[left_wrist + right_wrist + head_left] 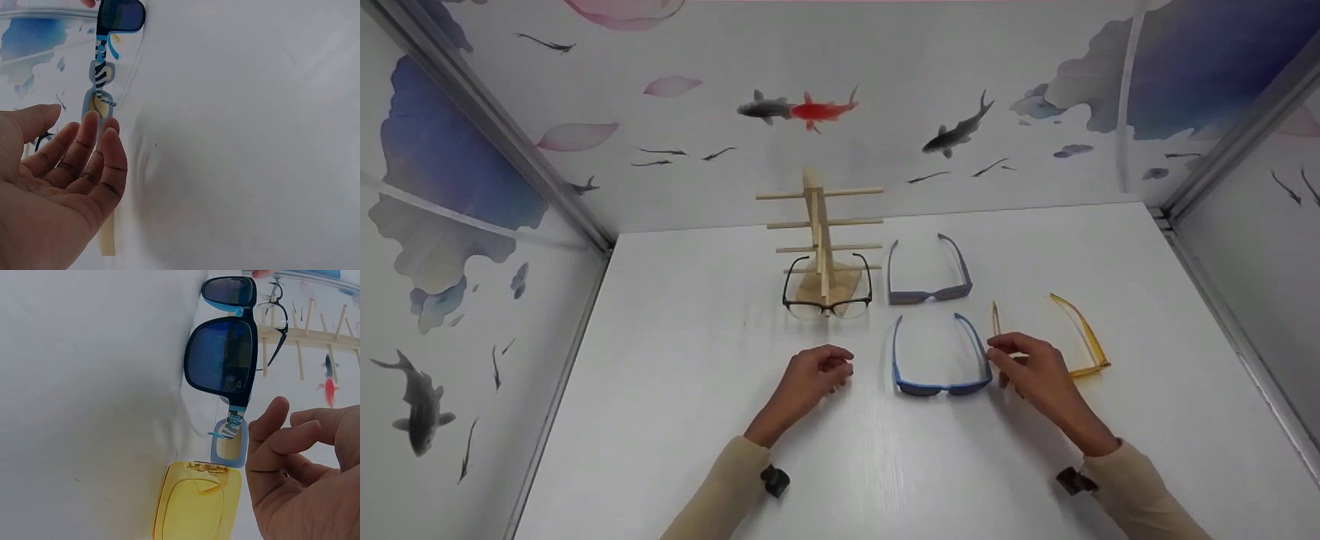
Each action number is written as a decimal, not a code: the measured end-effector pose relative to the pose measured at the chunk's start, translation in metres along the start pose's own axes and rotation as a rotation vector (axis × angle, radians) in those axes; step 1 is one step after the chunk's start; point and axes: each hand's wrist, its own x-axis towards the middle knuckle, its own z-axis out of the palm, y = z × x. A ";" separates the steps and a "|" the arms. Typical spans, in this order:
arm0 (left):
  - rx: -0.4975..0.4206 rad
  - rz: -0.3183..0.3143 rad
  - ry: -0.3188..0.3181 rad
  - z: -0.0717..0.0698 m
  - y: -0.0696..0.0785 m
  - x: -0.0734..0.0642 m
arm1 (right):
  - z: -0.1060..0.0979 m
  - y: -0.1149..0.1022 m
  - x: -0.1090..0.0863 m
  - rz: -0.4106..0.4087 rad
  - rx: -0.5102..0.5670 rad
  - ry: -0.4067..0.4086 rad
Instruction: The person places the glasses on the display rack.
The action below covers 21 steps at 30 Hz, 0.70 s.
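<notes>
My left hand (819, 371) hovers over the table left of the blue sunglasses (945, 389), its fingers loosely bent around nothing. In the left wrist view its palm (62, 208) faces up. My right hand (1035, 367) is between the blue sunglasses and the yellow glasses (1093, 343), fingertips right at the blue pair's right temple arm. Loosely curled fingers with no object between them show in the right wrist view. Dark lenses (219, 357) and patterned temple arms mark the blue pair. My right hand partly hides the yellow pair.
A wooden glasses stand (814, 199) with several crossbars rises at the back, left of centre. Clear black-framed glasses (851, 302) are at its lowest part. Grey-blue sunglasses (915, 297) sit behind the blue pair. Printed panels (675, 180) enclose the white table (660, 337).
</notes>
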 end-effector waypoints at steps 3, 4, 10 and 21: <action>0.007 -0.006 -0.004 0.004 0.000 0.001 | -0.001 0.004 -0.001 -0.015 -0.009 -0.002; 0.008 -0.007 -0.005 0.006 0.001 0.002 | -0.001 0.005 -0.002 -0.020 -0.012 -0.004; 0.004 -0.008 -0.017 0.015 0.002 0.004 | -0.002 0.007 -0.003 -0.036 -0.029 -0.019; -0.025 -0.009 -0.046 0.029 0.005 0.009 | 0.003 0.002 -0.003 -0.004 -0.053 -0.051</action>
